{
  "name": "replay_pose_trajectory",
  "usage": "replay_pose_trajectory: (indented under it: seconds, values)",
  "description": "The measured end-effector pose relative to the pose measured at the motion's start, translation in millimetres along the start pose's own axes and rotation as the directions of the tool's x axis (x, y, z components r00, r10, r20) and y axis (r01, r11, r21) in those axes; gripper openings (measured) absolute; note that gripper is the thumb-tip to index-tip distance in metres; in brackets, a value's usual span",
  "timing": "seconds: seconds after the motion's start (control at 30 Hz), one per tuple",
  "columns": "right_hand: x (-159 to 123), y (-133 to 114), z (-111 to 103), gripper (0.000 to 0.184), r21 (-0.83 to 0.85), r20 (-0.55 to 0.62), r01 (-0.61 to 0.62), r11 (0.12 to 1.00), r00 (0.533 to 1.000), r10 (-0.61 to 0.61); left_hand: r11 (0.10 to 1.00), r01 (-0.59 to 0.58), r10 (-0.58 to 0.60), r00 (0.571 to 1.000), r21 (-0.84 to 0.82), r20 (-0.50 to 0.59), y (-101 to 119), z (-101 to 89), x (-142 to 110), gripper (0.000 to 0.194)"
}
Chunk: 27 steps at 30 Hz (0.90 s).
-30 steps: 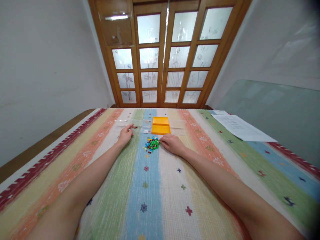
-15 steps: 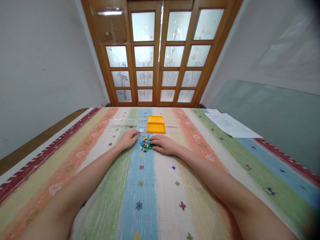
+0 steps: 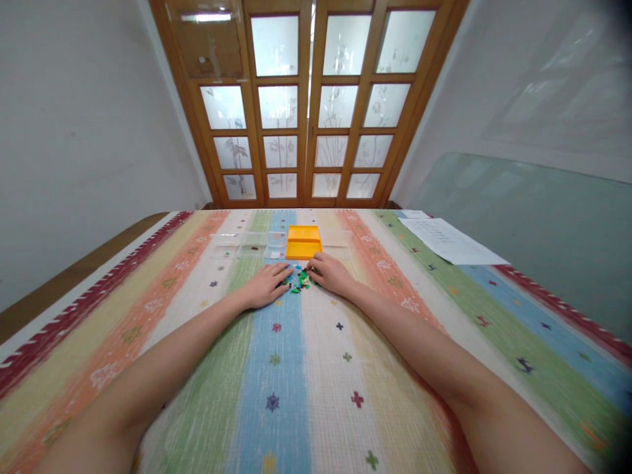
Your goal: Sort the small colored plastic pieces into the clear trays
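Note:
A small pile of tiny coloured pieces (image 3: 299,282), green, blue, dark red and pale, lies on the striped cloth between my hands; they look like toy bricks. My left hand (image 3: 266,284) lies palm down at the pile's left side, fingers spread and reaching over its edge. At the right side my right hand (image 3: 330,272) rests with curved fingers touching the pieces; whether it pinches any of them is hidden. Just beyond the pile stands a yellow box (image 3: 303,249) with two sections.
Clear plastic trays (image 3: 251,245) sit left of the yellow box, with a green and a dark red piece in them. Another clear tray (image 3: 336,243) is to its right. Printed sheets (image 3: 447,240) lie at the far right. Wooden glazed doors (image 3: 306,105) rise behind the table.
My left hand has come nearer and right, over the left part of the pile. The right hand has shifted slightly right and away from me. The view has tilted a little.

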State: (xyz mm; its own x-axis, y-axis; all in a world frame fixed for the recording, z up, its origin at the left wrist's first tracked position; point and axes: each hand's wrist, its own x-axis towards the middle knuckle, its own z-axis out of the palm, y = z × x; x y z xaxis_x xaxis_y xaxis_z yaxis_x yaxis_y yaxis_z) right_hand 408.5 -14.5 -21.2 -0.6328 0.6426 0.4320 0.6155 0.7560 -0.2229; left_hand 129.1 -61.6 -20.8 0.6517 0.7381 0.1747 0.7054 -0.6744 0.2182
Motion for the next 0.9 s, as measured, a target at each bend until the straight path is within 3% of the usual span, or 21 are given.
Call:
replay_pose_trajectory:
  seconds: [0.1, 0.27, 0.37, 0.5, 0.67, 0.9]
  values:
    - [0.3, -3.7, 0.6, 0.012, 0.007, 0.029, -0.022, 1.000, 0.999, 0.022, 1.000, 0.008, -0.009, 0.998, -0.021, -0.063, -6.8, 3.8, 0.8, 0.051]
    - [2.3, -14.0, 1.4, 0.022, 0.175, 0.036, 0.113, 0.978, 0.992, -0.121, 0.996, -0.046, 0.036, 0.991, -0.075, -0.126, -7.3, 3.5, 1.7, 0.043]
    - [2.8, -10.4, 0.4, 0.026, 0.174, -0.011, 0.033, 0.984, 0.999, -0.032, 0.995, -0.038, 0.026, 0.992, -0.094, -0.124, -0.8, -1.6, 1.9, 0.042]
    - [1.4, 0.6, 0.2, 0.020, 0.052, -0.028, -0.101, 0.994, 0.994, 0.103, 0.992, -0.063, 0.057, 0.997, -0.105, -0.061, 14.2, -8.7, 1.9, 0.048]
    - [1.5, 3.3, 4.7, 0.018, 0.005, 0.021, -0.081, 0.997, 0.996, 0.081, 0.988, -0.145, 0.148, 0.987, -0.054, 0.067, 27.8, -7.5, 1.4, 0.056]
    - [1.9, 5.0, 0.6, 0.020, -0.013, 0.040, -0.138, 0.990, 0.990, 0.139, 1.000, -0.014, 0.015, 0.999, 0.016, -0.028, 17.7, -1.7, 0.9, 0.057]
